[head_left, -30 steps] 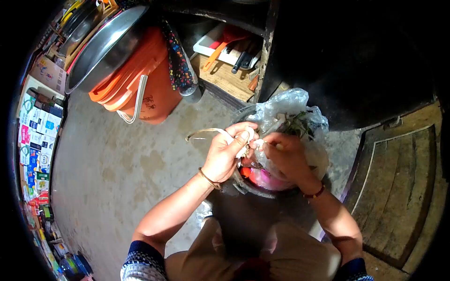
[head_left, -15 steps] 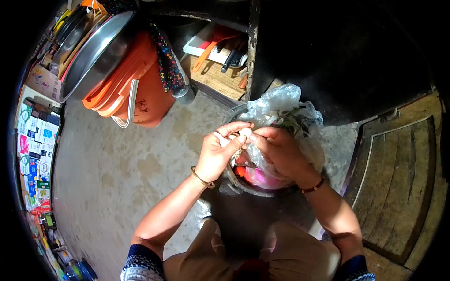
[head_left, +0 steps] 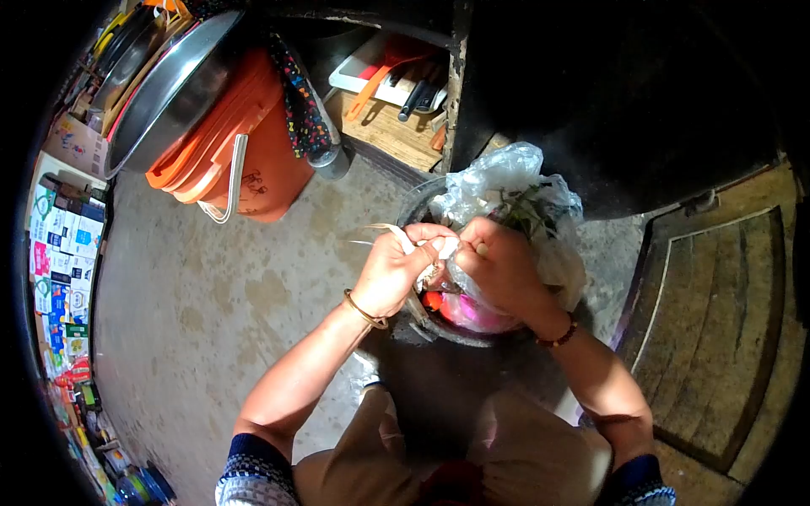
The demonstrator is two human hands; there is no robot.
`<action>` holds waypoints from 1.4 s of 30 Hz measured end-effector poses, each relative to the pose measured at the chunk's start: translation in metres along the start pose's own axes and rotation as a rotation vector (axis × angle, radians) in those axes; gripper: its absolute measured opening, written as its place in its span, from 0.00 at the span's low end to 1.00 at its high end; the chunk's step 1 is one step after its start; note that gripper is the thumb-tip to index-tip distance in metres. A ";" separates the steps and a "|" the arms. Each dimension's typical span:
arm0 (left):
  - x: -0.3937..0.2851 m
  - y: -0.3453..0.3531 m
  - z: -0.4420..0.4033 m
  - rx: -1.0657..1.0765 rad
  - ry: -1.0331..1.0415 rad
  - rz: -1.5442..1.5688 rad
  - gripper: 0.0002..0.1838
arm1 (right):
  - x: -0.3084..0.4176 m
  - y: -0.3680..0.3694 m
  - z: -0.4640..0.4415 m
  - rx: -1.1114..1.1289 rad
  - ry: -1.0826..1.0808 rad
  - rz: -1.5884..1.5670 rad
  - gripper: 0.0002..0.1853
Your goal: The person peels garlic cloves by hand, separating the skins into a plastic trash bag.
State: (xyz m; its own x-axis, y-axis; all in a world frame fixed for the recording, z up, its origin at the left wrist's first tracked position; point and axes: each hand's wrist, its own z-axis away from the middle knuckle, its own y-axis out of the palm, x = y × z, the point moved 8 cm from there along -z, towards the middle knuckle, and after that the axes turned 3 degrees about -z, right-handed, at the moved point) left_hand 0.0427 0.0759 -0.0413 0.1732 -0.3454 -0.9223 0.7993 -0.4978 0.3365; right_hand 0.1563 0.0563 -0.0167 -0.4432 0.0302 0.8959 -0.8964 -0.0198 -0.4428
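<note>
Both hands meet over a round bin lined with a clear plastic bag (head_left: 498, 173). My left hand (head_left: 395, 268) is closed on white garlic (head_left: 449, 246), pinched between thumb and fingers. A pale dry stalk (head_left: 396, 233) sticks out past its knuckles to the left. My right hand (head_left: 504, 271) is closed too, its bent fingers pressed to the other side of the garlic; its fingertips are partly hidden. Below the hands, red and pink scraps (head_left: 472, 314) lie in the bin, and green leaves (head_left: 530, 209) show behind the right hand.
An orange bucket (head_left: 274, 181) with a steel basin (head_left: 177, 93) on it stands at the left. Behind, a low wooden shelf (head_left: 384, 135) bears a white tray (head_left: 346, 78) with knives. A wooden panel (head_left: 717, 329) lies right; printed boxes (head_left: 72, 244) line the far left.
Both hands have drawn closer together, and the right fingers have curled in more. The pale stalk now stands out further to the left of my left hand.
</note>
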 end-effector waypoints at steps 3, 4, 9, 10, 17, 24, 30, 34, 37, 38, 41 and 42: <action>0.004 0.000 -0.005 0.019 -0.016 0.152 0.11 | -0.003 -0.005 -0.004 -0.037 -0.026 -0.022 0.05; 0.007 0.000 -0.006 0.022 -0.039 0.213 0.11 | -0.002 -0.008 -0.003 -0.068 -0.059 -0.059 0.05; 0.010 -0.001 -0.003 0.018 -0.159 0.323 0.12 | 0.003 -0.007 0.002 -0.027 -0.096 -0.039 0.04; 0.012 -0.002 -0.003 0.016 -0.128 0.228 0.12 | 0.004 -0.006 0.002 -0.004 -0.072 -0.032 0.04; 0.008 -0.003 -0.003 -0.006 -0.088 0.321 0.11 | 0.005 -0.011 0.003 -0.062 -0.152 0.043 0.03; 0.008 -0.008 -0.004 0.003 -0.069 0.406 0.17 | -0.010 -0.034 -0.003 -0.159 -0.135 0.205 0.07; 0.016 -0.010 -0.005 -0.049 -0.087 0.444 0.09 | 0.025 -0.016 0.003 0.027 -0.147 0.241 0.10; 0.019 -0.008 -0.005 -0.055 -0.098 0.416 0.06 | 0.025 -0.007 0.003 -0.018 -0.307 0.277 0.08; 0.020 -0.006 -0.002 -0.074 -0.099 0.409 0.06 | 0.022 -0.005 0.004 -0.044 -0.334 0.311 0.06; 0.020 -0.005 -0.001 -0.090 -0.093 0.422 0.06 | 0.023 -0.005 0.004 -0.042 -0.333 0.310 0.06; 0.020 0.002 -0.001 -0.037 -0.113 0.441 0.07 | 0.026 -0.009 0.004 -0.018 -0.267 0.356 0.04; 0.021 0.002 -0.001 -0.036 -0.113 0.441 0.07 | 0.023 -0.016 0.002 -0.044 -0.207 0.356 0.03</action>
State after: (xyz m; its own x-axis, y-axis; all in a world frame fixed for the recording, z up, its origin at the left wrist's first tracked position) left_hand 0.0484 0.0684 -0.0598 0.4390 -0.6039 -0.6653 0.6833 -0.2563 0.6836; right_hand 0.1611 0.0555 0.0108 -0.7196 -0.1725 0.6726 -0.6883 0.0500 -0.7237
